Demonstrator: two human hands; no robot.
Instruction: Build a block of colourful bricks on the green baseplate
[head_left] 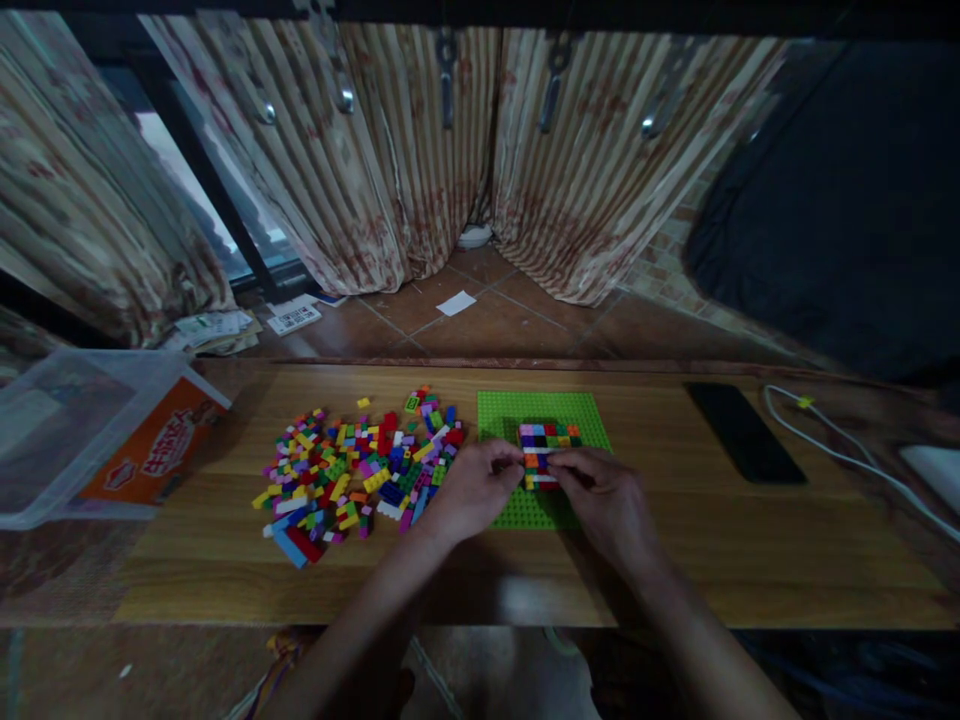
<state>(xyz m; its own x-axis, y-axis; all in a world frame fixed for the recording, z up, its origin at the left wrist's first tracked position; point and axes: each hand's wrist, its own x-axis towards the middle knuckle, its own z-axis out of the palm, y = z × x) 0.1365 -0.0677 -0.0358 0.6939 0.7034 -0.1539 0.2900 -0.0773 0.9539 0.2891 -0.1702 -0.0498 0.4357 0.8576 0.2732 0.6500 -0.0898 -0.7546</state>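
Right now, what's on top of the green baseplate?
A multicoloured block of bricks sits on the green baseplate. Left hand and right hand meet at its near edge, covering the plate's near part; what lies under them cannot be seen.

**Around the Wooden Table**

The wooden table (750, 560) spans the lower half of the view. At its 9 o'clock end sits a clear plastic bin (45, 430) with an orange printed box (154, 445) leaning against it. Toward 3 o'clock a black phone (744, 432) lies flat, and just beyond it a white cable (840, 450) snakes to the edge. At 12 o'clock, striped curtains (420, 150) hang down to a tiled floor (510, 325), where a white paper slip (456, 302) lies. Loose papers (217, 330) are piled at 10 o'clock by the window (187, 190).
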